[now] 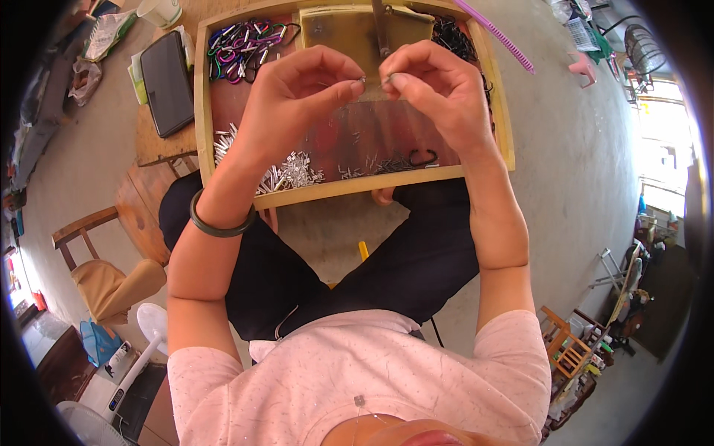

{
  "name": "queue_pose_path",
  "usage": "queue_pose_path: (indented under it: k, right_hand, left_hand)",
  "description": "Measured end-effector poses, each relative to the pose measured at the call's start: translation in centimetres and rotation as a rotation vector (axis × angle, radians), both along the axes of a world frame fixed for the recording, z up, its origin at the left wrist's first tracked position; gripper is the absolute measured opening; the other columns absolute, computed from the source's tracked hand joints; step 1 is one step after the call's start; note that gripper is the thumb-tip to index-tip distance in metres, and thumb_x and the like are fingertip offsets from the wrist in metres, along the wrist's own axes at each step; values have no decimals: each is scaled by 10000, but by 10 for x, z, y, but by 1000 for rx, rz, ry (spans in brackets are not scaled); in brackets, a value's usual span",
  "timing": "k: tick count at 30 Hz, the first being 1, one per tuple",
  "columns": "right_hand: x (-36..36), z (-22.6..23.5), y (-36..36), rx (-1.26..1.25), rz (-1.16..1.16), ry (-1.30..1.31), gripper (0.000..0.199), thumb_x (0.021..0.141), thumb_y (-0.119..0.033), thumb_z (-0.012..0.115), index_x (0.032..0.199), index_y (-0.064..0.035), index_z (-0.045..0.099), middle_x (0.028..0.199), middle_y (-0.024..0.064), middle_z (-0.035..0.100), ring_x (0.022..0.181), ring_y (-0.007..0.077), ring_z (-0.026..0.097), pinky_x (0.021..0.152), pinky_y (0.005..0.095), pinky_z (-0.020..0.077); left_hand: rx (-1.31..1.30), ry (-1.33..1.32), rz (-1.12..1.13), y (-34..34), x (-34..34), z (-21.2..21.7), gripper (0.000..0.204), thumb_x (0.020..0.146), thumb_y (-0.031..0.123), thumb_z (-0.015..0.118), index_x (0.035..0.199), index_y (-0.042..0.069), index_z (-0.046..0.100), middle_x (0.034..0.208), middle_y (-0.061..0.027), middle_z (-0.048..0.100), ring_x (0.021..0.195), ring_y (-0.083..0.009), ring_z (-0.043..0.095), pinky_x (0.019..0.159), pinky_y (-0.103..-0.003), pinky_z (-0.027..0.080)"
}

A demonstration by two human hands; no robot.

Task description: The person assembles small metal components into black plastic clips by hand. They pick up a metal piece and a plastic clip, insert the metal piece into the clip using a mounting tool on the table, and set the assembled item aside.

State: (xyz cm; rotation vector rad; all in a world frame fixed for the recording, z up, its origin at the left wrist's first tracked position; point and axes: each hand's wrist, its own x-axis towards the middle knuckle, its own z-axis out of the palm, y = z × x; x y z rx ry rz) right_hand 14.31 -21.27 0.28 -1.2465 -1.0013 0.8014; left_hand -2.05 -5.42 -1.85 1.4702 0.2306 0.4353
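Above the wooden tray (372,179), my left hand (301,93) pinches a tiny silvery piece (362,79) between thumb and forefinger. Close by on the right, my right hand (442,89) is closed in a pinch too; a small dark bit shows at its fingertips, too small to name. The fingertips of the two hands face each other with a narrow gap between. Behind them stands a dark metal upright (381,30) by a yellowish block (335,28). Below in the tray lie a heap of small silver parts (297,171), scattered thin pins (383,165) and a black carabiner body (422,157).
Coloured carabiners (245,48) fill the tray's far left corner, black ones (452,37) the far right. A purple toothed strip (502,39) slants over the right rim. Left of the tray, a black phone (166,83) lies on a wooden table (160,141); a wooden chair (85,227) stands nearer.
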Motion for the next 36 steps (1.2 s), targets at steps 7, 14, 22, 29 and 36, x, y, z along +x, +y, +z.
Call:
queue_pose_path:
  k: [7, 14, 22, 29, 36]
  right_hand:
    - [-5, -4, 12, -4, 41, -93, 123, 980, -18, 640, 1097, 12, 667, 1050, 35, 671, 947, 97, 644, 867, 290, 542]
    - [-9, -4, 14, 17, -8, -315, 99, 961, 0, 650, 1059, 11, 658, 1001, 35, 662, 905, 115, 630, 836, 277, 523]
    - [-14, -6, 16, 205, -91, -719, 94, 905, 57, 667, 983, 4, 657, 915, 75, 663, 816, 176, 631, 768, 285, 512]
    - [-22, -2, 12, 134, -123, -635, 145, 906, 55, 670, 1042, 10, 692, 919, 76, 690, 822, 161, 659, 781, 284, 525]
    - [-23, -8, 16, 173, -201, -705, 150, 880, 10, 709, 1025, -27, 692, 918, 82, 700, 820, 224, 730, 705, 309, 573]
  left_hand:
    - [-54, -49, -32, 0, 0, -2, 141, 945, 67, 746, 1062, -3, 710, 938, 1, 711, 850, -44, 653, 696, -212, 537]
    - [-118, 2, -59, 3, -2, -2, 133, 957, 119, 736, 1030, 13, 701, 907, -12, 701, 771, -37, 623, 580, -200, 500]
    - [-249, 14, -150, 4, -2, -6, 100, 966, 150, 669, 977, 51, 659, 874, -12, 679, 803, -60, 634, 603, -221, 495]
    - [-527, 22, -236, 10, 0, -9, 65, 987, 146, 604, 985, 83, 620, 964, -11, 657, 883, -109, 676, 747, -241, 494]
    - [-590, 13, -267, 11, 0, -10, 84, 1005, 175, 617, 997, 93, 632, 962, -2, 664, 880, -111, 675, 807, -259, 485]
